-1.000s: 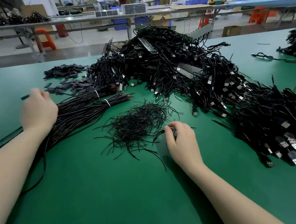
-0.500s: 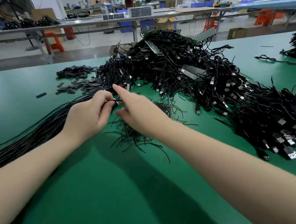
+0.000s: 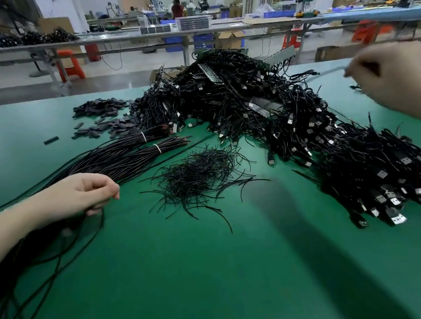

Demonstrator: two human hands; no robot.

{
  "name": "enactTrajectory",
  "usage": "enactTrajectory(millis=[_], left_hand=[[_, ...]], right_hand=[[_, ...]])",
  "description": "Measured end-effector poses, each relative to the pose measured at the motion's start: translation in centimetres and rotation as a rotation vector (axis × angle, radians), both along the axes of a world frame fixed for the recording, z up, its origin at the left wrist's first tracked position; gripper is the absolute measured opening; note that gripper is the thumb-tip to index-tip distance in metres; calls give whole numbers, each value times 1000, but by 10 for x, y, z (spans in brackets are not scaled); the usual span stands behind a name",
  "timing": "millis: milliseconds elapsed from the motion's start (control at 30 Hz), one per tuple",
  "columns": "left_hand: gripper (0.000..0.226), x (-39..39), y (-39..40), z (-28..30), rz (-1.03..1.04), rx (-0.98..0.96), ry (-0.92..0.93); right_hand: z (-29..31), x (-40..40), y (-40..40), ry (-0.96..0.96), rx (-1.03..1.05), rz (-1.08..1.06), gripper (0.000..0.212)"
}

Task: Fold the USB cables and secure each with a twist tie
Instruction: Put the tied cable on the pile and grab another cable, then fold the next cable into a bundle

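Here, the single USB cable (image 3: 175,155) is lying stretched across the desk (image 3: 223,281) just behind the twist tie pile (image 3: 201,180), its long axis running left to right. The left hand (image 3: 82,194), left of that pile, is pinching it with curled fingers. The right hand (image 3: 395,77), far right and raised, is closing on a thin blurred strand, probably its other end. Folding needs both hands meeting.

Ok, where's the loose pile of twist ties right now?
In the head view the pile of twist ties lies on the green table near the middle, right of the left hand, just in front of the banded cable bundles.
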State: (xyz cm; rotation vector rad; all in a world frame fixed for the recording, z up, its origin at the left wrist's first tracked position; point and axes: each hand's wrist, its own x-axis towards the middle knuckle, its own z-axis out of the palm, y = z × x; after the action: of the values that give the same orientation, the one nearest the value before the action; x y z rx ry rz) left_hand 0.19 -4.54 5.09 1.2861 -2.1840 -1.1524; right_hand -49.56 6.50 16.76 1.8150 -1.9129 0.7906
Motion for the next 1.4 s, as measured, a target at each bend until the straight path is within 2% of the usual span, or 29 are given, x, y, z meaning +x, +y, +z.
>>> enactTrajectory(millis=[67, 100, 200, 300, 367, 433, 467, 500, 567, 633, 667, 800, 900, 1000, 1100, 1200, 1300, 1400], left_hand=[[29, 5, -8, 3, 50, -137, -116], [25, 5, -10, 3, 88, -144, -103], [24, -8, -11, 2, 205, 28, 209], [25, -41, -9, 8, 307, 153, 586], [12, -68, -5, 20, 303, 280, 797], [16, -96, 3, 30, 238, 400, 939], [16, -111, 7, 34, 202, 448, 991], [15, -126, 13, 37, 169, 485, 1034], [16, -156, 24, 40, 113, 518, 1090], [21, -184, 33, 40, 87, 529, 1114], [23, -195, 36, 40, 81, 539, 1117], [35, -214, 40, 34, 127, 450, 1012], [41, -209, 36, 28, 154, 378, 968], [43, -200, 32, 25, 141, 329, 840], [44, -192, 26, 27, 24, 334, 757], [43, -188, 25, 31, -79, 318, 718], [44, -190, 25, 30, -62, 279, 692], [46, -189, 24, 32, -21, 327, 778]], right_hand=[[-23, -23, 26, -10, 49, -108, 17], [-37, -33, 40, -49, 71, -146, 18], [-81, -52, 84, -150, 224, -239, 22], [-127, -61, 117, -114, 428, -287, 26], [-148, -51, 124, -44, 682, -298, 23], [-152, -34, 119, 162, 891, -339, 46], [-148, -17, 113, 206, 884, -337, 50], [-144, -1, 104, 170, 801, -295, 49], [-130, 43, 84, -54, 476, -91, 47], [-114, 88, 58, -288, 244, 131, 47], [-106, 106, 45, -402, 211, 211, 45], [-89, 158, 4, -802, 359, 478, 15], [-87, 174, -10, -1021, 393, 607, 19], [-88, 180, -16, -1244, 440, 700, 20], [-92, 185, -18, -1290, 507, 767, 20], [-97, 188, -22, -1278, 468, 754, 20], [-100, 182, -28, -1202, 450, 737, 21], [-106, 179, -31, -1154, 455, 740, 26]])
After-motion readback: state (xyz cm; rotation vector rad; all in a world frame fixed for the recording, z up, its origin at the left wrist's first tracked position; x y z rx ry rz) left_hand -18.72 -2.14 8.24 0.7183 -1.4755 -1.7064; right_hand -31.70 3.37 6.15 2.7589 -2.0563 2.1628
